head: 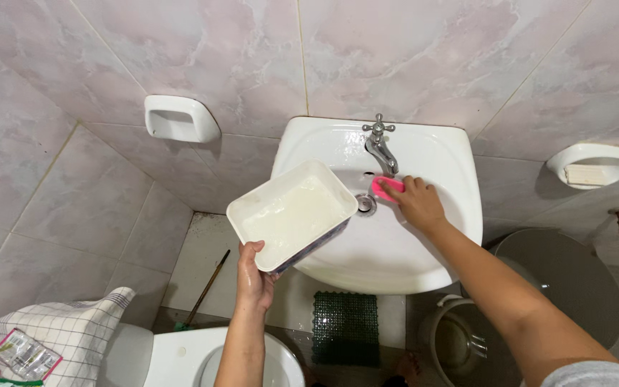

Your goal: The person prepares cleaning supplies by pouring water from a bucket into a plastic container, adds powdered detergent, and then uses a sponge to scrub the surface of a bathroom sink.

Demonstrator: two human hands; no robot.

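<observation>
Left fingers: the left hand (pixel 253 278) grips one near corner of the white tray (pixel 291 213), thumb over the rim, the other fingers curled under and out of sight.
Right fingers: the right hand (pixel 418 203) lies knuckles up, its fingers pressed together on top of the pink sponge (pixel 387 187), pushing it against the basin wall.
Tray: one, rectangular with rounded corners, smooth white plastic, a dark band along its lower side; its inside looks wet and milky. It tilts over the sink's left rim, at 1 o'clock from the left hand.
Sponge: one, small, bright pink, oblong; it shows at 10 o'clock from the right knuckles, just under the tap.
Tap: one, a single metal tap (pixel 380 146) with a cross-shaped handle, at 12 o'clock from the sponge.
Drain: one round metal drain (pixel 365 204), between tray and sponge, just beside both.
Sink: one, glossy white ceramic sink (pixel 453 186), curved front.
Wall holders: two white ceramic soap dishes, left (pixel 180 118) at 10 o'clock from the tray, right (pixel 594 165) at 3 o'clock from the sink.
Walls: glossy pale pink marbled tiles (pixel 252 50).
Floor: one dark green gridded mat (pixel 345 326) at 6 o'clock below the sink.
Cloth: one checked white cloth (pixel 66 330) at lower left.
</observation>
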